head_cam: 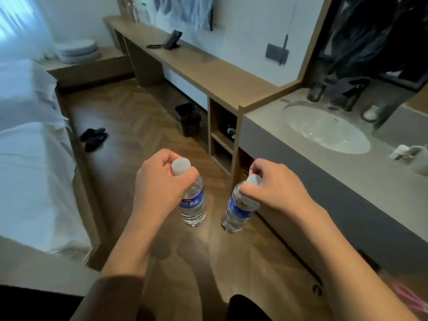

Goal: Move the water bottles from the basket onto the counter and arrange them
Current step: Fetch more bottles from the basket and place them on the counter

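Head view: a person stands in a hotel-style room with a water bottle in each hand, both carried by the neck above a wooden herringbone floor. The left hand curls its fingers round the neck of the left bottle just under its white cap; the right hand pinches the right bottle the same way, and that bottle hangs tilted, its base swung toward the left. Neither bottle has reached a surface yet, and the basket is not in view.

The risk, on this evidence, lies in the grip: full bottles held only at the neck may slip or swing, and the tilted one could clip the counter's near edge as it is lifted across, or topple if set down off upright.

To the right runs the grey stone counter with a white oval basin and a mug at the far right. Beyond it a long wooden desk carries a telephone. A bin stands under the desk, dark slippers lie on the floor, and a white bed fills the left.
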A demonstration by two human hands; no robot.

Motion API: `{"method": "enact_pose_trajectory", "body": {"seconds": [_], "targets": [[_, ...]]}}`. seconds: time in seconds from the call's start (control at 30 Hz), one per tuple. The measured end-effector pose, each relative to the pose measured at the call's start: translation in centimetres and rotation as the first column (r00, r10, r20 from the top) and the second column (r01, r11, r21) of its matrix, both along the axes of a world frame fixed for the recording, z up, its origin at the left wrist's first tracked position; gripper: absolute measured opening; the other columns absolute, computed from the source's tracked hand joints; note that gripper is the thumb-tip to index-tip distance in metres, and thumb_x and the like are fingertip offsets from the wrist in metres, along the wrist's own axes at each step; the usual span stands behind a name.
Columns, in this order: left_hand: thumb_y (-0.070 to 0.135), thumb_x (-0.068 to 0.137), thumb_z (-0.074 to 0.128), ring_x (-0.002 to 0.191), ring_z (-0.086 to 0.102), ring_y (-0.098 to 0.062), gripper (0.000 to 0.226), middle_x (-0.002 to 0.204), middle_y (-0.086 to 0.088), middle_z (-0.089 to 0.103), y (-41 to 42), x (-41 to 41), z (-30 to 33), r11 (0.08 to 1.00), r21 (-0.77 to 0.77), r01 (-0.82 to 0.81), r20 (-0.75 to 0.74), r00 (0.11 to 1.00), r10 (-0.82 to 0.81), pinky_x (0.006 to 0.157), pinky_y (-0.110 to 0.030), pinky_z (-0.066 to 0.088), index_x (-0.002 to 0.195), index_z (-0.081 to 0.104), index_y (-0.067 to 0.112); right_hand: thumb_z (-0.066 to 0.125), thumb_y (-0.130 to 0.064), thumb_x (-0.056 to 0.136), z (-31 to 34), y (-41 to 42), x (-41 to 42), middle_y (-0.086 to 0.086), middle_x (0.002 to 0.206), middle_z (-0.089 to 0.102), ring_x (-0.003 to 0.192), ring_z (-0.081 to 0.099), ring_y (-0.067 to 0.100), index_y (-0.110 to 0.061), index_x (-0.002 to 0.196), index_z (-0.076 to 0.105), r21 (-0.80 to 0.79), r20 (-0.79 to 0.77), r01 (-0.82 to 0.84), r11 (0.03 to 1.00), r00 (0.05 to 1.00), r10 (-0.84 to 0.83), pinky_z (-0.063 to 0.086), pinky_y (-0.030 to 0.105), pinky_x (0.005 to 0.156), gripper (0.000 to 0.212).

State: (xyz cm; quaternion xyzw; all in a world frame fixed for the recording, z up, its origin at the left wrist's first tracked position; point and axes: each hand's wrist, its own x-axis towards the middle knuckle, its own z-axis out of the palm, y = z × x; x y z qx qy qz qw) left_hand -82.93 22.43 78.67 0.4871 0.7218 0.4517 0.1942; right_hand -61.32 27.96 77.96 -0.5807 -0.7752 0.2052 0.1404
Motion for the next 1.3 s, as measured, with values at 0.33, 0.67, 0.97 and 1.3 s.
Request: {"method": "enact_pose_trajectory", "body": {"seconds": [0.33,0.67,0.97,1.3], "targets": [[0.024,0.069,0.080,0.064,0.062,-0.009,0.020,0.067,0.006,0.064,16.5,-19.3,-4.1,0.985,-0.027,-0.172,-0.069,0.983,0.170,0.056,-0.026,0.048,0.074,0.060,0.022,0.066,-0.052,0.070,-4.8,20.5,-21.9,-0.009,0.079,0.060,0.070,0.057,0.007,-0.027,0.084,0.054,-0.078,0.061,-0.176,0.981,0.982,0.181,0.044,0.026,0.053,0.030],[0.022,0.070,0.080,0.062,0.062,-0.004,0.020,0.066,0.008,0.065,33.9,-38.7,-1.5,0.945,0.030,-0.325,-0.008,0.946,0.325,0.052,-0.022,0.048,0.076,0.060,0.024,0.066,-0.044,0.073,-1.1,40.0,-41.8,-0.008,0.075,0.060,0.064,0.055,0.006,-0.026,0.083,0.051,-0.035,-0.001,-0.285,0.958,0.959,0.285,0.035,0.022,0.050,0.026],[0.026,0.066,0.078,0.061,0.062,-0.006,0.019,0.064,0.009,0.064,51.2,-58.9,-2.9,0.953,-0.036,-0.299,-0.022,0.954,0.299,0.053,-0.021,0.045,0.074,0.061,0.024,0.063,-0.046,0.069,-2.4,57.0,-61.9,-0.008,0.071,0.058,0.066,0.059,0.012,-0.025,0.079,0.052,-0.020,0.016,-0.298,0.954,0.954,0.299,0.054,0.030,0.058,0.026],[0.032,0.072,0.077,0.069,0.063,-0.008,0.025,0.077,0.012,0.062,69.1,-80.0,-2.2,0.967,-0.069,-0.246,-0.124,0.964,0.237,0.058,-0.019,0.046,0.088,0.058,0.027,0.063,-0.048,0.072,-2.1,75.2,-83.2,-0.010,0.073,0.059,0.067,0.060,0.009,-0.027,0.081,0.052,-0.014,-0.014,-0.309,0.951,0.951,0.309,0.045,0.021,0.053,0.026]]}}
